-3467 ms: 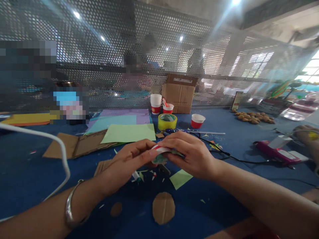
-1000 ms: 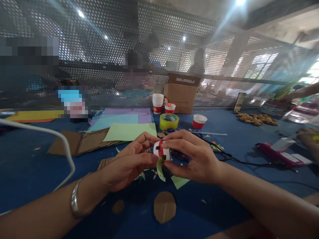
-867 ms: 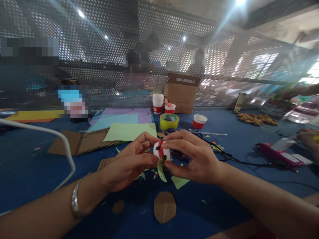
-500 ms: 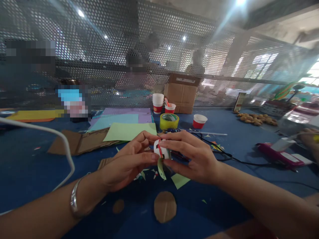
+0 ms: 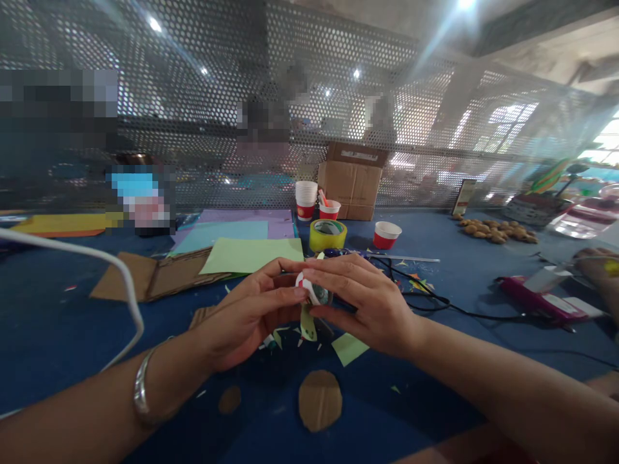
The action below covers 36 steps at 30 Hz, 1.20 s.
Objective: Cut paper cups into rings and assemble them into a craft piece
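Between both hands is a small round craft piece [image 5: 318,294], white and red on its side with a darker, greenish face to the right. A pale green paper strip [image 5: 308,323] hangs beneath it, and another bit of green shows at its top. My left hand [image 5: 246,316], with a silver bracelet on the wrist, grips the left side between thumb and fingers. My right hand [image 5: 372,306] closes over the top and right side, covering much of it. On the table below lie a cardboard disc [image 5: 320,401], a smaller disc [image 5: 229,399] and a green paper scrap [image 5: 349,348].
Behind the hands stand a yellow tape roll [image 5: 328,236], a red-and-white paper cup [image 5: 387,235], stacked cups [image 5: 305,200] and a cardboard box [image 5: 355,183]. Green paper [image 5: 251,254] lies left, a black cable [image 5: 449,308] right. A white cable [image 5: 126,277] arches at left.
The round piece has turned in my hands, so its greenish face shows more and its white-and-red side less. The hanging green strip has shifted slightly left and up.
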Motion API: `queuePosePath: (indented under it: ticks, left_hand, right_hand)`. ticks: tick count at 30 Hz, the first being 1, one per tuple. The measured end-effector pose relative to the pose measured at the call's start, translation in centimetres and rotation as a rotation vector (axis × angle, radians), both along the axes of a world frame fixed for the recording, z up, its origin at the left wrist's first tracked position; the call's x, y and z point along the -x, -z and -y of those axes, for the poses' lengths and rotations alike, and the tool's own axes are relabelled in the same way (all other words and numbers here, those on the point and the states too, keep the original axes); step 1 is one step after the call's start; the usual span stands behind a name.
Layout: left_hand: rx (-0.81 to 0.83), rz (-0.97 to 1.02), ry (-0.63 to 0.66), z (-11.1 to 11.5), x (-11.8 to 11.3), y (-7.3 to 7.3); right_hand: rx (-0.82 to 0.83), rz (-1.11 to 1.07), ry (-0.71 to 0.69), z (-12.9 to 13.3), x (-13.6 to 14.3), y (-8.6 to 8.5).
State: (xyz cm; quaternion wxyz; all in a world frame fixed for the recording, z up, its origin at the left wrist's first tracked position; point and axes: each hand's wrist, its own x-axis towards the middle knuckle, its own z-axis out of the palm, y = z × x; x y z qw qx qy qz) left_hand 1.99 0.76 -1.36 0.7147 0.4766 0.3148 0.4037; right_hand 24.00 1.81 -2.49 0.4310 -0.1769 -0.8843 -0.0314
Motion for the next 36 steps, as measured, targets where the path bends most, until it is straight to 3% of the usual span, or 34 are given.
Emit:
queuePosePath:
  ticks: [9, 19, 36]
  left_hand:
    - [0.063, -0.035, -0.066, -0.1, -0.3, 0.1]
    - [0.115, -0.095, -0.015, -0.5, 0.2, 0.1]
    - [0.087, -0.099, 0.025, -0.9, 0.8, 0.1]
  right_hand:
    - [0.095, 0.012, -0.047, -0.2, 0.0, 0.2]
    - [0.216, 0.005, -0.039, -0.3, -0.3, 0.3]
    - [0.149, 0.040, -0.080, 0.1, -0.2, -0.1]
